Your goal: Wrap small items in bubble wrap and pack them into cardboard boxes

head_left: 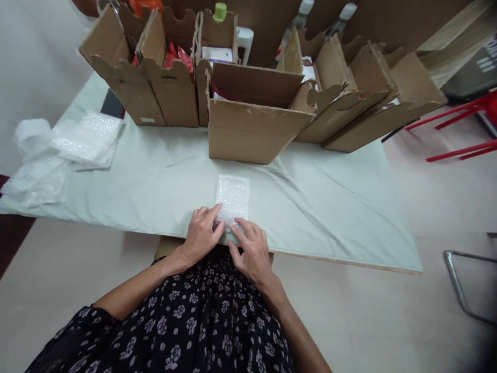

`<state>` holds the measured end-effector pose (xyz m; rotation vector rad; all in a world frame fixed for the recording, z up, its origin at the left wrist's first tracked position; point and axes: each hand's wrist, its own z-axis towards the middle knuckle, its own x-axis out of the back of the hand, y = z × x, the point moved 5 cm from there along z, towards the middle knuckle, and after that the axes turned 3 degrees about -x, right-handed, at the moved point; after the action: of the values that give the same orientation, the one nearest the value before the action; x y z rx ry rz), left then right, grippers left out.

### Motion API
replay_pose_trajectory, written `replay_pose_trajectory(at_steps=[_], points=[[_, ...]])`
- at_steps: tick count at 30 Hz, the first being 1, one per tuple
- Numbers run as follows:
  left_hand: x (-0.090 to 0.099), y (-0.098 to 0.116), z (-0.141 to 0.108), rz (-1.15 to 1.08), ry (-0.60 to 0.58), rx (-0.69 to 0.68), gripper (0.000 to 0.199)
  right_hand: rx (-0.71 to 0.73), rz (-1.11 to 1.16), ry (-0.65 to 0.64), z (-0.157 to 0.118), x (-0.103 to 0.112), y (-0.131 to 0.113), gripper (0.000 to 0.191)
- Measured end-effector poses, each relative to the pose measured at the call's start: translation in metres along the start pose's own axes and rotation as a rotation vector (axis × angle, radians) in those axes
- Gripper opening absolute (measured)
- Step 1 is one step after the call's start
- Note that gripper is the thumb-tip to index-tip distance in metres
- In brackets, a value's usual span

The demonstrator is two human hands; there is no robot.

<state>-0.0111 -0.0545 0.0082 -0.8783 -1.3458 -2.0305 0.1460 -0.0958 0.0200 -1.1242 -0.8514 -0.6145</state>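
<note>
A small rectangular piece of bubble wrap [233, 196] lies flat near the front edge of the cloth-covered table. At its near left corner, my left hand [202, 230] has its index finger on the wrap and its thumb at the near edge. My right hand [252, 251] is on the near right corner, fingertips at the edge and thumb just below. Both hands grip the wrap's near edge between thumb and fingers. Whether anything lies inside the wrap, I cannot tell.
Several open cardboard boxes [256, 132] stand in a row along the back, some holding packets. More bubble wrap [87, 137] is piled on the left of the pale green tablecloth [330, 207]. Bottles [298, 20] stand behind the boxes. A red stool [462, 111] is at right.
</note>
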Motion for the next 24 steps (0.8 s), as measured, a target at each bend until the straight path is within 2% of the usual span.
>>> replay_pose_trajectory(at_steps=[3, 5, 8, 11, 15, 18, 21, 24], points=[[0.009, 0.001, -0.003, 0.054, 0.030, -0.039, 0.050, 0.009, -0.093, -0.048, 0.005, -0.003, 0.000, 0.040], [0.017, 0.003, -0.005, 0.066, 0.045, -0.123, 0.049, 0.032, -0.132, -0.058, 0.006, -0.003, 0.001, 0.041], [0.020, 0.005, -0.009, 0.051, -0.052, -0.290, 0.036, 0.101, -0.167, -0.062, 0.009, 0.000, 0.004, 0.040], [0.017, 0.005, -0.010, 0.062, -0.130, -0.343, 0.024, 0.171, -0.163, -0.052, 0.015, 0.003, 0.007, 0.036], [0.018, 0.005, -0.004, 0.013, -0.070, -0.296, 0.017, 0.158, -0.084, -0.061, 0.029, 0.004, 0.014, 0.030], [0.019, 0.001, 0.005, -0.068, -0.074, -0.181, 0.014, 0.085, 0.022, -0.072, 0.038, 0.003, 0.022, 0.030], [0.014, -0.006, 0.019, -0.077, -0.121, -0.068, 0.011, 0.031, 0.003, 0.092, 0.039, 0.011, 0.025, 0.026], [0.006, -0.010, 0.034, -0.041, -0.159, -0.027, 0.011, 0.051, -0.102, 0.293, 0.030, 0.023, 0.019, 0.020]])
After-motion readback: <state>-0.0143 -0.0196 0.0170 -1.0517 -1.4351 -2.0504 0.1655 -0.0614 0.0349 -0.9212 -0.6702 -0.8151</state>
